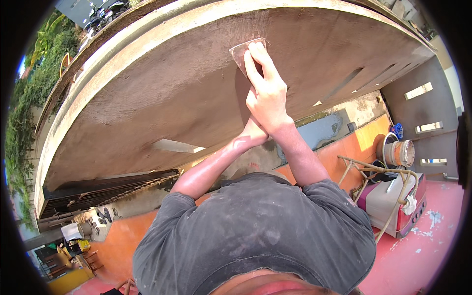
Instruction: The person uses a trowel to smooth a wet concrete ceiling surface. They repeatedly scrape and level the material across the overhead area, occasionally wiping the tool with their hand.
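Note:
Pressed to a brown-grey plastered wall [162, 93], a thin flat scraper blade [239, 50] sits in my right hand [268, 91], near the wall's upper edge. Two fingers stretch along the blade's face, and the rest of the grip is out of sight. My left hand [255, 129] reaches across to the right wrist and touches or lies close behind it. Its fingers are hidden by the right forearm. Around the blade, the plaster shows rough, paler streaks above and a smoother, darker surface below.
Slots [177, 146] pierce the wall low down. Behind me at right stand a metal frame [405, 189], a washing machine [393, 201] and buckets [398, 152] on orange and pink flooring. Sandals [104, 215] lie at lower left; a dark metal gate [113, 191] adjoins the wall.

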Tool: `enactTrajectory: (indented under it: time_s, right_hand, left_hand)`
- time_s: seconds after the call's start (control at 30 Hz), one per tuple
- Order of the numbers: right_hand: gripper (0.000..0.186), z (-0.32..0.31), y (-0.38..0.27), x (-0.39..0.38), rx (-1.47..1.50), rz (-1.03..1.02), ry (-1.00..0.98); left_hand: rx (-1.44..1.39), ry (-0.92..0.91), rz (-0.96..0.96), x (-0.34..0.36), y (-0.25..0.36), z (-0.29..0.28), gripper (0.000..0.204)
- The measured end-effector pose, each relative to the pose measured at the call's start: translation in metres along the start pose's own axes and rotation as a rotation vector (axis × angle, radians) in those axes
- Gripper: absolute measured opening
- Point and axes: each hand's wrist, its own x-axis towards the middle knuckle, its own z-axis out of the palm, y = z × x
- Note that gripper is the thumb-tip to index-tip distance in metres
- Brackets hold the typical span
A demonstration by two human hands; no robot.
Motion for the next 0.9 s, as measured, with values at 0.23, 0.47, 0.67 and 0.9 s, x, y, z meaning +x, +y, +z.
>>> enactTrajectory:
  time_s: [0.23,0.47,0.67,0.9]
  right_hand:
    - [0.069,0.007,-0.012,-0.014,-0.003,0.045,-0.056]
    - [0.057,0.01,-0.013,-0.014,0.027,0.071,-0.039]
    - [0.069,0.02,-0.01,-0.016,0.016,0.053,0.033]
    - [0.053,0.025,-0.009,-0.014,-0.044,0.004,0.092]
  left_hand:
    - [-0.046,0.081,0.003,-0.016,-0.001,0.001,0.041]
    - [-0.044,0.009,-0.012,-0.024,0.0,-0.007,0.036]
    - [-0.12,-0.054,-0.075,-0.015,-0.005,-0.017,0.031]
    - [-0.126,0.015,0.03,-0.017,-0.009,-0.02,0.037]
